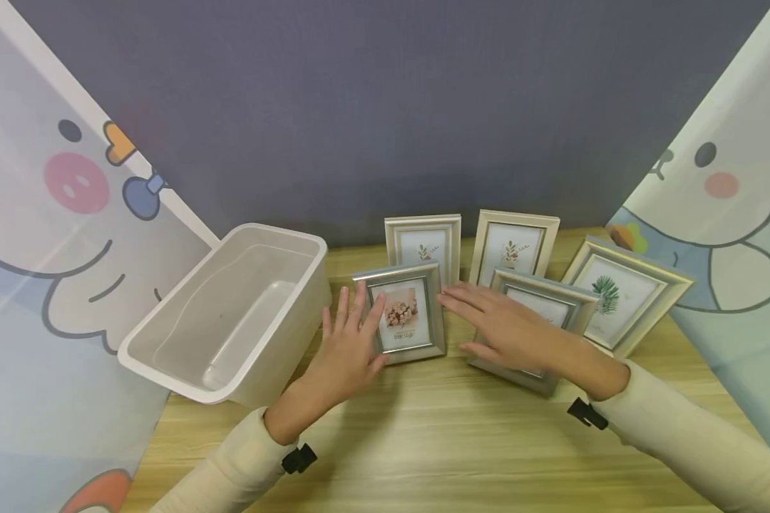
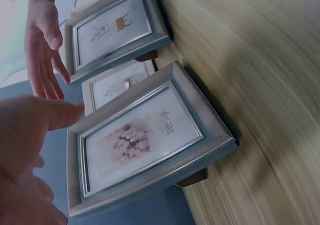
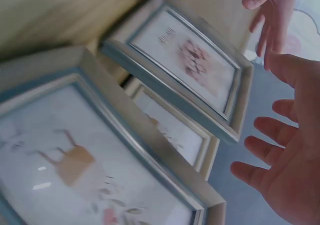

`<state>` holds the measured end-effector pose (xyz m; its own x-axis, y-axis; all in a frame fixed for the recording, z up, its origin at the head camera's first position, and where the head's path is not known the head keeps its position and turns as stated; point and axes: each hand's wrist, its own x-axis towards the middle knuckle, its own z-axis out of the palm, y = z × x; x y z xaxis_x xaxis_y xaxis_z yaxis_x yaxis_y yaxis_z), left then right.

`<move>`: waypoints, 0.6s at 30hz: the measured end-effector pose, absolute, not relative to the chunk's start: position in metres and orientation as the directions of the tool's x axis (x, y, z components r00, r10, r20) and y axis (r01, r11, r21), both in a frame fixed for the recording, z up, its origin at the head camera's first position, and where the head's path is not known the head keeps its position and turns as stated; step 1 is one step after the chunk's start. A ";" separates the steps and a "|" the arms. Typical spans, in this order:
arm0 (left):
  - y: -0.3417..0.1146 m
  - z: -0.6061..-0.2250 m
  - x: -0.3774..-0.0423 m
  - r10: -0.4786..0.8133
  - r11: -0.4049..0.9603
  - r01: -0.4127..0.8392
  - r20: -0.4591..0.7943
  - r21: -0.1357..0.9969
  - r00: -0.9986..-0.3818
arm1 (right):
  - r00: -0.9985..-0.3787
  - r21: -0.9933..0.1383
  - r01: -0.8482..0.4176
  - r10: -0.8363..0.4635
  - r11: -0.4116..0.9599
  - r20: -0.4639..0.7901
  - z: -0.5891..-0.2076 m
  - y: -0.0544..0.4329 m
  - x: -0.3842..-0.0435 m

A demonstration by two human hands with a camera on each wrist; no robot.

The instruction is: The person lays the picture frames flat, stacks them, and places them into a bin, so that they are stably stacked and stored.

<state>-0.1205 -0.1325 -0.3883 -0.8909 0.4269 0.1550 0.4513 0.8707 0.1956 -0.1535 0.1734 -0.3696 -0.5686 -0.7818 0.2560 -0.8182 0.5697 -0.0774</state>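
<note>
A silver photo frame with a pink flower picture (image 1: 403, 313) stands propped on the table. Beside its left edge is my left hand (image 1: 345, 353), fingers spread and extended; whether they touch the frame I cannot tell. My right hand (image 1: 507, 324) hovers in front of a second silver frame (image 1: 545, 305), partly hiding it, with fingers extended and nothing held. In the right wrist view that frame's picture (image 3: 75, 165) shows a brown stool and leaves. Behind stand two pale frames with plant pictures, one on the left (image 1: 426, 242) and one on the right (image 1: 513, 249).
A deep off-white plastic bin (image 1: 289, 349) stands at the left of the wooden table (image 1: 449, 456). At the far right leans a pale gold frame (image 1: 622, 296) with a green leaf picture. A dark panel (image 1: 385, 121) rises behind, with cartoon-printed sheets on both sides.
</note>
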 end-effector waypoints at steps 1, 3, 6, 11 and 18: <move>-0.134 -0.388 -0.122 0.409 0.867 0.444 0.186 0.226 -0.893 | -0.563 -0.069 -0.820 -0.779 0.568 0.276 -0.367 0.172 -0.156; -0.137 -0.389 -0.125 0.380 0.845 0.451 0.271 0.286 -0.884 | -0.557 -0.069 -0.822 -0.774 0.565 0.302 -0.362 0.169 -0.161; -0.141 -0.392 -0.130 0.317 0.802 0.463 0.388 0.378 -0.866 | -0.559 -0.085 -0.820 -0.762 0.566 0.326 -0.354 0.166 -0.168; -0.148 -0.400 -0.135 0.185 0.722 0.407 0.411 0.559 -0.893 | -0.602 -0.181 -0.796 -0.726 0.578 0.333 -0.341 0.156 -0.180; -0.152 -0.418 -0.149 0.091 0.571 0.118 0.081 0.813 -0.993 | -0.677 -0.277 -0.736 -0.669 0.618 0.306 -0.330 0.136 -0.198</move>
<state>-0.1493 -0.1524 -0.4176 -0.9926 0.0910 0.0807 0.1184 0.5707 0.8125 -0.1980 0.1357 -0.3304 -0.6772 -0.6690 0.3064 -0.7358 0.6178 -0.2773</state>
